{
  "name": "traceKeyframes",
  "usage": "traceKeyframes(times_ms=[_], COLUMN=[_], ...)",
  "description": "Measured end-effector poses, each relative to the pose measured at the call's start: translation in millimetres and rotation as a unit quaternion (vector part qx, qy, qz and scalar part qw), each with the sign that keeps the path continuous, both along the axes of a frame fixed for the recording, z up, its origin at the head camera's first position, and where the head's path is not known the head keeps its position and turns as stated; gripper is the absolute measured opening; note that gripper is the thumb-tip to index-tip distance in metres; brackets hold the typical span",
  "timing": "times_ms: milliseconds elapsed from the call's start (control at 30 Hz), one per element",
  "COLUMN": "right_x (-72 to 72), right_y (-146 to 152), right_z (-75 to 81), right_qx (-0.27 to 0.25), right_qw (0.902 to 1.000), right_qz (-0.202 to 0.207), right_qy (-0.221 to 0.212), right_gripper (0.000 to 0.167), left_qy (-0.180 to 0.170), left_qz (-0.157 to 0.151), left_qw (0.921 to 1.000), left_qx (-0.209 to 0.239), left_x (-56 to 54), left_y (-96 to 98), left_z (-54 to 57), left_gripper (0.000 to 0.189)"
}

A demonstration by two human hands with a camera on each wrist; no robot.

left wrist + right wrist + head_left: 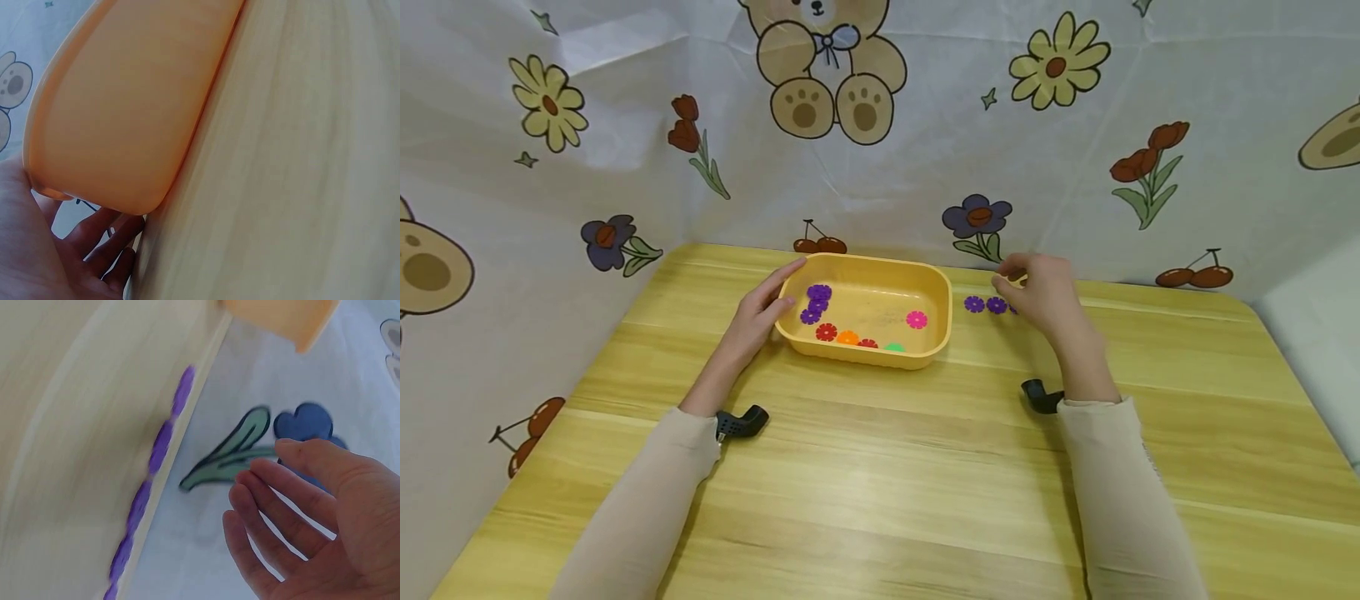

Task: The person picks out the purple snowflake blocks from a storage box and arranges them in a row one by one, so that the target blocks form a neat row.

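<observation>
A yellow plastic tub (863, 356) stands near the back of the table. My left hand (754, 321) grips its left end, thumb at the rim and fingers round the outer wall; the left wrist view shows this hand (69, 256) against the tub's side (125, 112). My right hand (1041, 292) hovers, fingers loosely bent, over a row of purple snowflake discs (974, 304) right of the tub, hiding part of it. In the right wrist view the hand (306, 519) holds nothing, beside the line of purple discs (160, 447).
Inside the tub lie several purple discs (818, 302) at the left, a red disc (826, 332), an orange disc (847, 337), a green disc (894, 347) and a pink disc (917, 320). A printed cloth (880, 192) hangs behind the wooden table (880, 483).
</observation>
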State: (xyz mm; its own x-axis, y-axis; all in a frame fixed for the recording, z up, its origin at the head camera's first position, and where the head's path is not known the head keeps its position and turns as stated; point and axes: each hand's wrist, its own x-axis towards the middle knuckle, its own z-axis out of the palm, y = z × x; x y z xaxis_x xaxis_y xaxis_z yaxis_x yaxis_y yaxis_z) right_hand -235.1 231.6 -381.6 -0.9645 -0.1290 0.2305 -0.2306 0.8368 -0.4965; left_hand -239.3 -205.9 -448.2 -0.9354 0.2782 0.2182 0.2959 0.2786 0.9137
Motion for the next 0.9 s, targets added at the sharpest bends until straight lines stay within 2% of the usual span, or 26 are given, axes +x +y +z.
traceKeyframes(times_ms=[267,600,833,900], right_x=[-8.8,-13.3,-17.4,-17.4], right_y=[-47.4,-82.9,-115.8,-125.7], right_z=[2.3,1.4,5.8,7.5], right_qx=[-0.042,-0.049,-0.051,-0.06], right_qw=[0.9988,0.9971,0.9969,0.9964], right_qz=[0.011,0.042,0.026,0.034], right_qy=[0.021,0.04,0.055,0.048], right_gripper=[0.025,0.021,0.023,0.022], left_qy=[-0.001,-0.004,0.003,0.005], left_qz=[-0.002,-0.014,-0.015,-0.014], left_qw=[1.0,0.9998,0.9997,0.9998], left_qx=[0.008,0.016,0.016,0.015], left_x=[-0.6,-1.7,-1.9,-2.6], left_y=[-0.8,-0.6,-1.9,-2.3], left_z=[-2.2,-0.4,-2.1,-2.7], left_gripper=[0.058,0.059,0.058,0.058])
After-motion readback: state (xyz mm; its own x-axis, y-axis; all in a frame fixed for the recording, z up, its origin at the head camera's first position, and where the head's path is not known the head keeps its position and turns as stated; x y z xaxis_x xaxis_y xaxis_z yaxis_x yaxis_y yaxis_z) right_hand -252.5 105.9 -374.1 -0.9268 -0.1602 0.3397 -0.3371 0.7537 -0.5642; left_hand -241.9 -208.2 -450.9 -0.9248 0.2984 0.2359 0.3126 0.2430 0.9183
